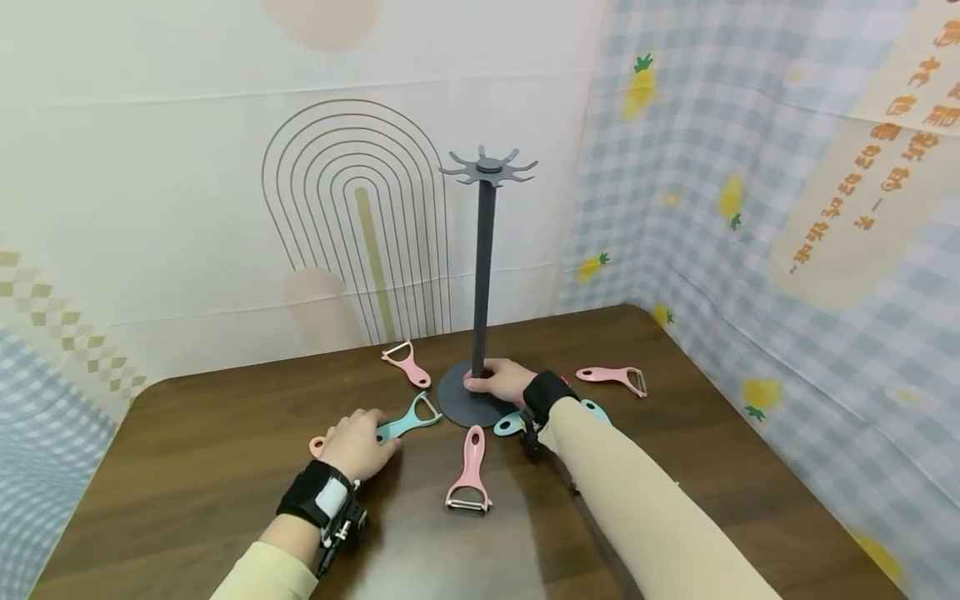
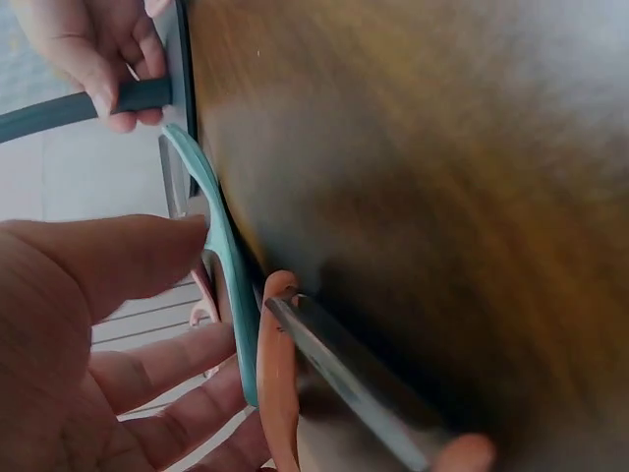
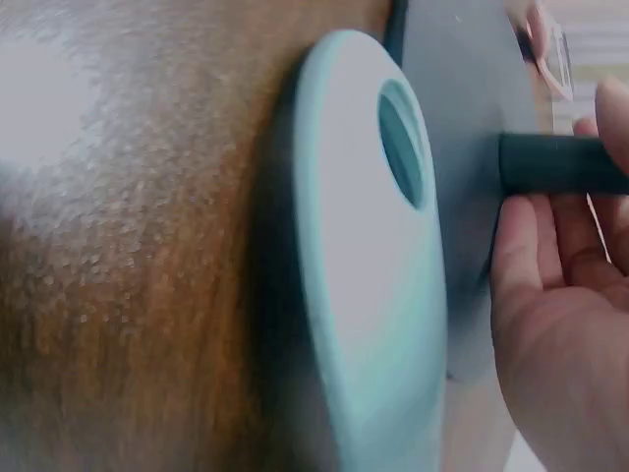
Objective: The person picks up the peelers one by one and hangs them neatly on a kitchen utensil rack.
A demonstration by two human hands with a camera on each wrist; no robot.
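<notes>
A dark grey stand (image 1: 484,267) with a hooked top rises from a round base (image 1: 456,398) on the wooden table. My right hand (image 1: 508,382) grips the foot of its pole, thumb and fingers around it. Under my right wrist lies a light-blue peeler (image 3: 369,246), partly hidden by the arm. My left hand (image 1: 351,446) is at the handle end of a turquoise Y-shaped peeler (image 1: 411,420), thumb on one side and fingers on the other. Next to it an orange peeler (image 2: 278,374) is mostly covered by the left hand in the head view.
Pink peelers lie about the base: one behind left (image 1: 408,365), one in front (image 1: 472,467), one to the right (image 1: 611,377). Printed cloth (image 1: 510,75) hangs behind the table (image 1: 225,500) and along its right side.
</notes>
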